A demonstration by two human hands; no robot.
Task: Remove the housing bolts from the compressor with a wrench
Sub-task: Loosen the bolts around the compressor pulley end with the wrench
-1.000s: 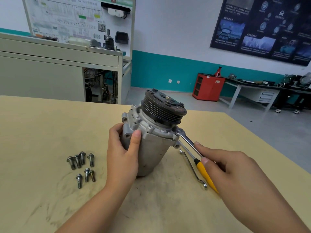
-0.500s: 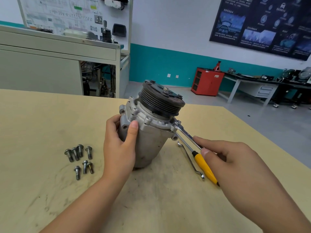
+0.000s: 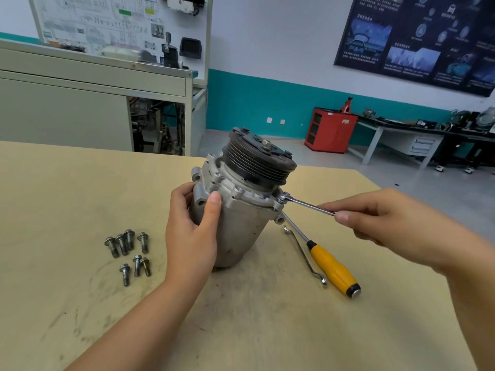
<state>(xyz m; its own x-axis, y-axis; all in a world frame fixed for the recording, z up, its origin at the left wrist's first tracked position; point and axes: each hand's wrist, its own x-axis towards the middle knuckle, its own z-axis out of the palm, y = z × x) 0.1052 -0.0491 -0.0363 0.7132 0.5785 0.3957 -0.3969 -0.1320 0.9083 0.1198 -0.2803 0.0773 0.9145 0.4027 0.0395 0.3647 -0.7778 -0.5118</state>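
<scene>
**Q:** Where is the compressor [image 3: 235, 218] located, and how is it held?

**A:** It is stood on end near the middle of the table [image 3: 241, 330], with the pulley [image 3: 259, 159] uppermost and tipped slightly away. It is steadied by the left hand [image 3: 191, 231]. The fingers are wrapped round the housing and the thumb is laid up against the flange.

**Q:** How is the right hand [image 3: 388, 218] engaged?

**A:** The shaft of the wrench [image 3: 308, 204] is pinched between thumb and fingertips. The wrench head is seated at the right-hand corner of the flange, where a bolt is presumed. The bolt itself is hidden under the head.

**Q:** What is recorded as done?

**A:** Seven loose bolts [image 3: 128, 250] are counted on the table to the left of the compressor, apart from it. They are judged to be housing bolts already withdrawn.

**Q:** What is left?

**A:** At least the one under the wrench is left. Whether it is slack or tight cannot be told. The far side of the flange is not seen, so further bolts cannot be ruled out. The task is judged well advanced but not finished.

**Q:** Are other items noted?

**A:** A yellow-handled screwdriver [image 3: 333, 266] and a cranked spanner [image 3: 305, 257] are laid side by side on the table, just right of the compressor. Neither is touched.
</scene>
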